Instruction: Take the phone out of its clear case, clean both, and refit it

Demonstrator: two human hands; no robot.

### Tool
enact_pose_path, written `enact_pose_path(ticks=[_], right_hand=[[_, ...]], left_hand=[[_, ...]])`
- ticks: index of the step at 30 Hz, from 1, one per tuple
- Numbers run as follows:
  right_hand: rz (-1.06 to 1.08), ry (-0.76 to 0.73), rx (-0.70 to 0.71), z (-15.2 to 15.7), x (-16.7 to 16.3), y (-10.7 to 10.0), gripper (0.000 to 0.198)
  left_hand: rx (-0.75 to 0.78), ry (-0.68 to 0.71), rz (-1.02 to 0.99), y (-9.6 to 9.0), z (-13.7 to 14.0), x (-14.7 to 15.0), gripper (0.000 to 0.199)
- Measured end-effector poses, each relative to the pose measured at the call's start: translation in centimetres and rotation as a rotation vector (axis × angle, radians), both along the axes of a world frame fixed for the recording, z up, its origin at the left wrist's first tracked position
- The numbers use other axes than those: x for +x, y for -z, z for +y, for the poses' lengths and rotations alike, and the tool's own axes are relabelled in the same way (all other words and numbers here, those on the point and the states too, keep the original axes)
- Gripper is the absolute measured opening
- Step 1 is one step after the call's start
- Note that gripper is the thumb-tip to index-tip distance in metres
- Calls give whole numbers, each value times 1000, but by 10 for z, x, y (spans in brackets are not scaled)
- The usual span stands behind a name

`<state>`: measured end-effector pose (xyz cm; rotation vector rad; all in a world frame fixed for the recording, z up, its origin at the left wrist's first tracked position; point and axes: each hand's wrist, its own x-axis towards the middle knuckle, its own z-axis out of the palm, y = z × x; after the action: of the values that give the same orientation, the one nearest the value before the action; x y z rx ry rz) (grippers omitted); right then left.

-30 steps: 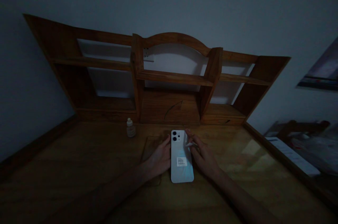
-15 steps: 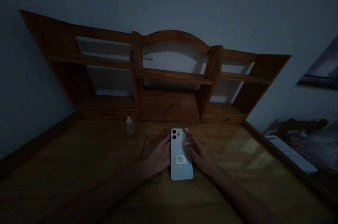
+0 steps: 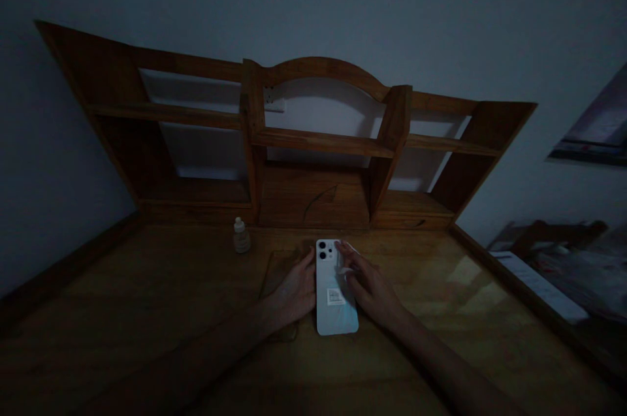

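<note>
A pale smartphone (image 3: 336, 318) lies back up on the wooden desk, its camera lenses at the far left corner and a white label on its lower half. My left hand (image 3: 296, 288) grips the phone's left edge, with its fingers along the side. Over the upper right of the phone's back is my right hand (image 3: 369, 282), its fingers bent and pinched on a small white piece, like a wipe (image 3: 345, 270), mostly hidden by the fingers. Partly under my left hand lies a clear phone case (image 3: 275, 264).
A small bottle (image 3: 241, 240) with a white cap stands left of the case. Along the back of the desk (image 3: 147, 285) runs a wooden shelf unit (image 3: 323, 142). To the right, beyond the desk edge, are a chair (image 3: 553, 233), white papers and a plastic bag.
My right hand's fingertips have shifted slightly left across the top of the phone's back, toward the lenses. My left hand stays at the phone's edge.
</note>
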<state>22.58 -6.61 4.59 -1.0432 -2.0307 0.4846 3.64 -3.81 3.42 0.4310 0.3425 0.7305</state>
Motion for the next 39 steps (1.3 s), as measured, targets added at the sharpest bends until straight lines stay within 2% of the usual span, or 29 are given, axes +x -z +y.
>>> enact_pose_path(ticks=[9, 13, 19, 31, 39], right_hand=[[168, -73, -124, -2, -1, -2, 18], [210, -120, -155, -3, -2, -5, 20], [220, -104, -138, -3, -3, -4, 21], [173, 3, -71, -2, -2, -4, 12], [208, 32, -47, -5, -1, -8, 14]], left_hand=[[-47, -12, 4, 0, 0, -1, 52], [-49, 8, -17, -1, 0, -1, 52], [-62, -8, 23, -4, -1, -1, 52], [-6, 42, -44, 4, 2, -2, 51], [-42, -6, 19, 2, 1, -2, 47]])
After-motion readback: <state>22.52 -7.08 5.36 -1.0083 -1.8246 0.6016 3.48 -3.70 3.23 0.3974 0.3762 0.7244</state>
